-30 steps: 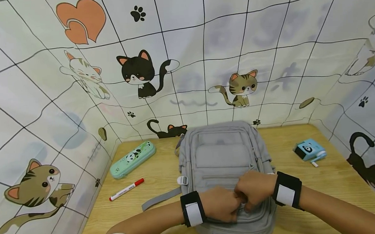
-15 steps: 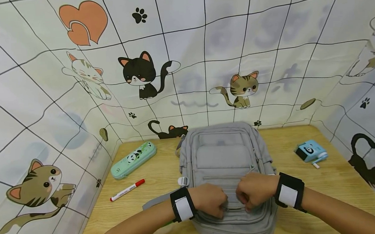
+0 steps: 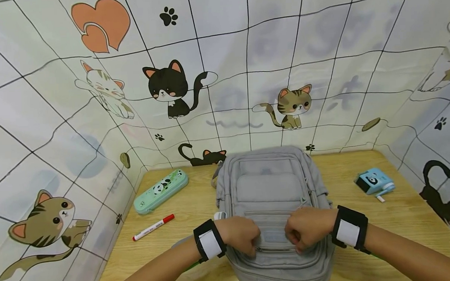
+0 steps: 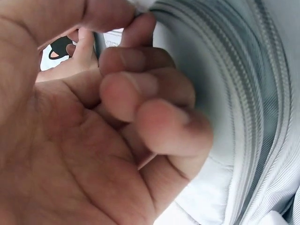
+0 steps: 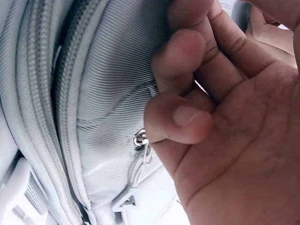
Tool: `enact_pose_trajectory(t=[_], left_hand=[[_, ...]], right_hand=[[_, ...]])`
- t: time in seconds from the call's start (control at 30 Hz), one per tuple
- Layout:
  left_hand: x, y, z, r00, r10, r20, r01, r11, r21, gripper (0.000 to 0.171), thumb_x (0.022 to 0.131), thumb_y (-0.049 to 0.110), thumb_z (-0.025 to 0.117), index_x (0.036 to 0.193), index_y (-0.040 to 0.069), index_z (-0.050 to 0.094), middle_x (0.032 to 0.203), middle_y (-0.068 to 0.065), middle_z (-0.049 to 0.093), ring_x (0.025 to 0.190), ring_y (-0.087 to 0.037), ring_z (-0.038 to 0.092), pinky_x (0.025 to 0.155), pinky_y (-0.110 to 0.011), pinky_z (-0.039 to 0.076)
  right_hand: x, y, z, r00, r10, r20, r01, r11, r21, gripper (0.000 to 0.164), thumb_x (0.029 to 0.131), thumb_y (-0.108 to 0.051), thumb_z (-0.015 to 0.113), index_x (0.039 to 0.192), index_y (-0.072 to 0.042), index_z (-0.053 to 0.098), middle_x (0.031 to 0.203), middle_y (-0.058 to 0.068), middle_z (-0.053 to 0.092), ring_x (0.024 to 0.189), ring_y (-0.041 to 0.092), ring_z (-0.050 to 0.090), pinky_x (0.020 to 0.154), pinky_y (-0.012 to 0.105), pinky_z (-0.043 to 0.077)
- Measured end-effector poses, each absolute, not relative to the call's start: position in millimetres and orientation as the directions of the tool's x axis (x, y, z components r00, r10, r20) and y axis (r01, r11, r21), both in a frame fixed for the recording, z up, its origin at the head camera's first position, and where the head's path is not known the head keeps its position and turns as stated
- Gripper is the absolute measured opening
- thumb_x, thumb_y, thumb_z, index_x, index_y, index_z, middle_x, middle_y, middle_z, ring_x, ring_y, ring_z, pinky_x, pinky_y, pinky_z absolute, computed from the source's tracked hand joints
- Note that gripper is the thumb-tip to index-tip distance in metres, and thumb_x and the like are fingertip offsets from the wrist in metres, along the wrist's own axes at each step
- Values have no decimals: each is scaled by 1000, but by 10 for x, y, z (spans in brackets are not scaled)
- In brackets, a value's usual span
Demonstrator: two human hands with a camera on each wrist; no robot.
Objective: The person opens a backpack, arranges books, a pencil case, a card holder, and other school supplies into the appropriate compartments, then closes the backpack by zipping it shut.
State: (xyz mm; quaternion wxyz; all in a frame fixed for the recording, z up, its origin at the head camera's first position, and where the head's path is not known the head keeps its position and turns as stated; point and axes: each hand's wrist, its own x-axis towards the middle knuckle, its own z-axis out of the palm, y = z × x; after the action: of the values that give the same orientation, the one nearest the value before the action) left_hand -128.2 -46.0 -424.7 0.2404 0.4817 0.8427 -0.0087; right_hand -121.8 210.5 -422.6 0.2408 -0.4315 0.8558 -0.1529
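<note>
A grey backpack point(image 3: 269, 188) lies front up on the wooden table, its lower front under both hands. My left hand point(image 3: 238, 234) is at the left end of the front pocket's zipper point(image 3: 275, 249). In the left wrist view its thumb and index finger pinch at a small glint by the pocket edge, the other fingers point(image 4: 161, 124) curled; the zipper pull itself is mostly hidden. My right hand point(image 3: 308, 226) grips the pocket at the zipper's right end, fingers point(image 5: 180, 51) curled. Beside it in the right wrist view hangs another metal zipper pull point(image 5: 142, 139) with a cord and triangular tab.
A green panda pencil case point(image 3: 161, 191) and a red-capped white marker point(image 3: 153, 227) lie left of the backpack. At the right stands a blue panda pencil sharpener with a crank point(image 3: 374, 181). A cat-print cloth point(image 3: 230, 90) walls the table point(image 3: 197, 199) behind and at both sides.
My left hand has moved left along the pocket zipper, away from the right hand, uncovering the pocket's middle. The right hand has stayed nearly in place. The backpack has hardly shifted.
</note>
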Motion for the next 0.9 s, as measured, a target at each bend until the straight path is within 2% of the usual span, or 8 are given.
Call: enact_pose_trajectory(t=[0.1,0.2,0.33,0.43,0.53,0.63,0.77,0.9], left_hand=[[-1274,-472,-4234,-425,810,-405,821,533,205,34,82,26,83,66,23,53,62,15,49,55,-4,46,50,-20,38],[-1279,-475,-4238,-419,820,-390,822,525,221,30,82,26,83,69,23,56,63,14,51,54,-3,47,50,-19,39],[-1292,-475,-4251,-409,844,-349,835,500,230,30,81,24,84,69,23,56,61,15,49,51,-2,44,47,-18,36],[-1304,-478,-4268,-391,861,-326,842,477,250,34,81,23,83,67,23,52,59,15,44,49,0,38,46,-18,32],[-1317,-497,-4280,-377,866,-328,834,472,287,40,82,20,82,65,23,45,57,15,37,48,-1,31,46,-18,28],[-1328,-533,-4271,-381,861,-337,822,482,303,41,82,18,81,65,23,44,57,15,36,49,-1,30,47,-18,27],[-1349,-591,-4237,-400,840,-366,801,515,305,34,83,18,80,69,22,50,60,14,44,52,-2,38,50,-18,32],[-1372,-665,-4233,-430,814,-391,777,554,299,31,83,19,81,69,20,54,63,13,49,54,-4,44,50,-18,35]], right_hand=[[-1189,2059,-4186,-527,-791,-310,-650,610,-453,30,77,-22,92,67,-26,64,62,-21,53,54,-5,45,54,16,40],[-1143,1951,-4152,-541,-784,-304,-676,621,-396,35,79,-30,91,66,-28,59,60,-20,49,52,-2,43,50,19,37],[-1108,1764,-4179,-521,-837,-168,-809,547,-216,42,83,-51,87,69,-28,54,60,-18,46,51,0,40,48,22,33],[-1113,1681,-4223,-483,-871,-90,-864,491,-111,43,85,-48,85,69,-27,52,58,-16,45,50,0,37,47,22,30],[-1134,1661,-4249,-453,-886,-95,-880,462,-114,40,87,-37,85,68,-26,51,56,-15,44,48,-1,35,46,20,28],[-1153,1663,-4259,-435,-892,-121,-880,450,-151,35,89,-31,83,71,-26,53,57,-14,44,48,-1,36,46,20,28],[-1164,1662,-4248,-429,-892,-142,-872,450,-190,31,90,-28,82,75,-27,55,59,-15,45,50,-2,37,46,19,29],[-1152,1664,-4217,-438,-887,-147,-861,461,-217,34,89,-25,82,73,-26,52,59,-16,41,49,-2,34,47,18,26]])
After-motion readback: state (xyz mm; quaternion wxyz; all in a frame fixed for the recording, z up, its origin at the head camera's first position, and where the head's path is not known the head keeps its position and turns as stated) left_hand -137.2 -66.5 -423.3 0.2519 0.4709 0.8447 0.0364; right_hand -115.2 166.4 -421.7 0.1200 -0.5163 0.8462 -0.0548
